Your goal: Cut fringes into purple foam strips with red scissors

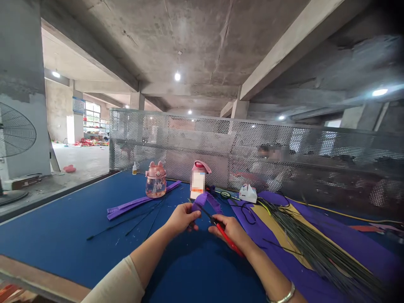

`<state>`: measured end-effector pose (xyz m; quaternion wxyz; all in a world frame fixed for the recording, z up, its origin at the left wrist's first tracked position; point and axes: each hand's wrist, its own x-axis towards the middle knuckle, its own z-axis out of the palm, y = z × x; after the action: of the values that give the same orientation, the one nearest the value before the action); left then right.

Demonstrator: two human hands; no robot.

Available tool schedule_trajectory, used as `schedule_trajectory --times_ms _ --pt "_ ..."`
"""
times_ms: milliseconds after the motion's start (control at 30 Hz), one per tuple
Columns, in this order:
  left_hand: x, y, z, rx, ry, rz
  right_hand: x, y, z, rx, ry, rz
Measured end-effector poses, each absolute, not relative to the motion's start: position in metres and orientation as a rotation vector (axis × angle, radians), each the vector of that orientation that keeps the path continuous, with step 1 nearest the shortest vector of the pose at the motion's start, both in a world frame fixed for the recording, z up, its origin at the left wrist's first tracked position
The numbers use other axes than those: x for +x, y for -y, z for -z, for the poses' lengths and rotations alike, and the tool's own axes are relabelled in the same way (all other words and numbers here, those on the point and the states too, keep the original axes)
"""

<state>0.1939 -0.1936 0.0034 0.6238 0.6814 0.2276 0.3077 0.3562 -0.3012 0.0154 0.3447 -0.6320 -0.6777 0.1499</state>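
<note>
Above the blue table, my left hand (183,218) pinches a curved strip of purple paper (216,203), which arches up and falls away to the right. My right hand (229,229) is closed on red-handled scissors (232,243). Their dark blades point up and left and reach the purple strip beside my left fingers. Whether the blades are apart cannot be made out. Left of my hands lie flat purple strips (126,207) and several thin dark green stems (110,227).
A pink lidded water jug (155,181), a pink-topped bottle (198,166), a small glue bottle (134,169) and a tissue pack (248,193) stand toward the back. At right, a bundle of green stems (303,231) lies over purple and tan sheets. A perforated metal screen (195,143) borders the far edge; a person sits behind it.
</note>
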Motion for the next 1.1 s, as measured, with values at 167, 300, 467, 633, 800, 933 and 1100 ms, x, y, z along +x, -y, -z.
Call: schedule_trajectory --times_ms 167,300,467,633,800,933,1100 --pt "0.193 0.192 -0.001 1.575 -0.545 -0.715 0.357 0.301 -0.014 -1.647 1.772 -0.383" --pt "0.195 0.189 0.003 1.569 -0.501 -0.719 0.359 0.299 -0.011 -1.652 1.761 -0.379" --pt "0.196 0.188 0.002 1.562 -0.492 -0.764 0.361 0.297 -0.008 -1.653 1.776 -0.401" --pt "0.196 0.191 0.0 1.526 -0.538 -0.818 0.362 0.297 -0.006 -1.561 1.813 -0.436" --pt "0.198 0.191 0.0 1.501 -0.554 -0.903 0.364 0.298 -0.006 -1.483 1.914 -0.487" --pt "0.2 0.192 0.001 1.525 -0.541 -0.889 0.365 0.297 -0.004 -1.572 1.915 -0.394" --pt "0.201 0.193 0.004 1.589 -0.533 -0.857 0.365 0.297 -0.002 -1.516 1.942 -0.375"
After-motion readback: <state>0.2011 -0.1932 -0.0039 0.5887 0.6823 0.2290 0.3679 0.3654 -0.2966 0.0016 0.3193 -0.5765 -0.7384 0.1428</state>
